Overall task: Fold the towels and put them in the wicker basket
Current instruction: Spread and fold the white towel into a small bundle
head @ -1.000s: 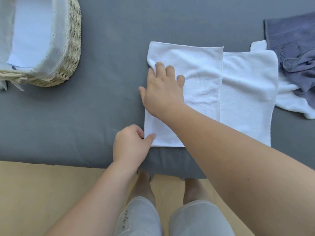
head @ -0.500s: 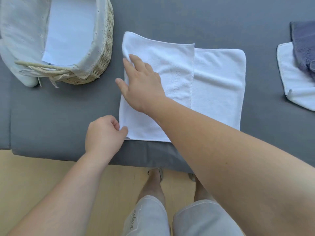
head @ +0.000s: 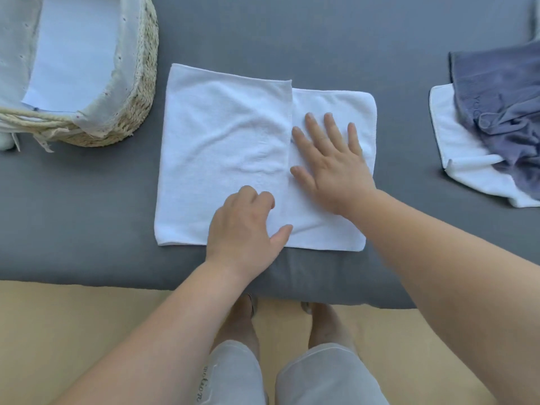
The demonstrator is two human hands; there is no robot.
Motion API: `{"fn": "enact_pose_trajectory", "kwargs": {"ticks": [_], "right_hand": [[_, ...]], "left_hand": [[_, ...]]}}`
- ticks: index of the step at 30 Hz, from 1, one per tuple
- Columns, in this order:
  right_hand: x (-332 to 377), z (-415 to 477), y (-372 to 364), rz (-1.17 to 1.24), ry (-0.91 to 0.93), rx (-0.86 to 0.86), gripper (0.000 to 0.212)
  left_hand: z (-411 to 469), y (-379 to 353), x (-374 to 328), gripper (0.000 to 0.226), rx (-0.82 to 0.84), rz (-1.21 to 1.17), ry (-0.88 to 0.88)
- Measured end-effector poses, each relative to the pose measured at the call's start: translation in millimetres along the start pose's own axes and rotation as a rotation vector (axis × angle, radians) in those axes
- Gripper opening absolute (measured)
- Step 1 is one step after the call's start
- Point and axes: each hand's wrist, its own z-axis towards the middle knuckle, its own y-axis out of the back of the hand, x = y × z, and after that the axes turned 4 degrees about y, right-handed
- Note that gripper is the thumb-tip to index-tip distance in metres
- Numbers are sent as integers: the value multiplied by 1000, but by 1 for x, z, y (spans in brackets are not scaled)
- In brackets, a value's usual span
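one grey bed (head: 321,39) carries the wicker basket (head: 143,83) at its far left and the half-folded white towel (head: 222,135) by the near edge; right hand (head: 333,162) lies flat on it, fingers spread, left hand (head: 242,226) rests on it, fingers bent, gripping nothing

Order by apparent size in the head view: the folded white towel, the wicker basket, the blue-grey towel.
1. folded white towel
2. wicker basket, cut off by the frame
3. blue-grey towel, also cut off; real sizes unsure
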Motion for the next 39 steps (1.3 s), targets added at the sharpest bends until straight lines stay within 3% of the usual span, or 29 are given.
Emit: {"fn": "enact_pose_trajectory", "kwargs": {"ticks": [2,5,13,18,22,26,33,36,39], "right_hand": [[-18,-1,-2,-62,65,44,68],[-37,15,6,-50,0,35,69],[-44,46,20,14,-106,68,74],[-13,40,29,221,19,-244,60],[6,44,28,311,3,-149,52],[11,49,28,359,21,-159,52],[1,31,69,861,-24,-352,37],[-19,19,82,907,-95,-457,30],[-46,9,81,906,-207,-500,27]], "left_hand": [[3,-14,-13,48,44,56,-31],[5,-27,-20,52,116,123,36],[5,-33,-20,35,65,50,121],[-2,-37,-20,29,15,-34,157],[-9,-38,-15,20,-61,-101,166],[-12,-31,-14,13,-120,-104,130],[-1,-6,-52,14,-281,-69,-47],[7,-5,-81,16,-266,-120,-127],[11,-20,-102,18,-151,-102,-150]]}}
